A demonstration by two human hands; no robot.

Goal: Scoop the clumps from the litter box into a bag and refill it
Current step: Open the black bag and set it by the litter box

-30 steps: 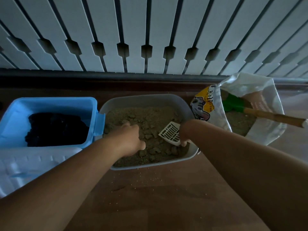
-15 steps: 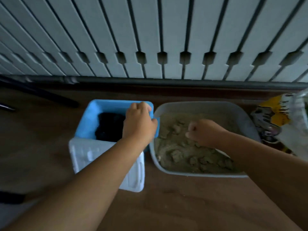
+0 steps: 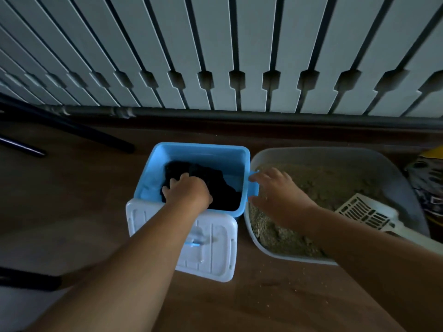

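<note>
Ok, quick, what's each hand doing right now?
Left hand: inside the blue bin, fingers on the black bag; grip cannot be told.
Right hand: open, fingers spread at the bin's side handle, holding nothing.

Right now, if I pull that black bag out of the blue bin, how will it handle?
Likely floppy: the black bag lies crumpled in folds inside the blue bin. Probably light, since it looks thin, though what it holds is hidden. The bin might shift as you pull; the right hand at its side handle could steady it while the left hand lifts.

Dim wooden floor (image 3: pixel 72 192), white slatted wall (image 3: pixel 215 44)
</note>
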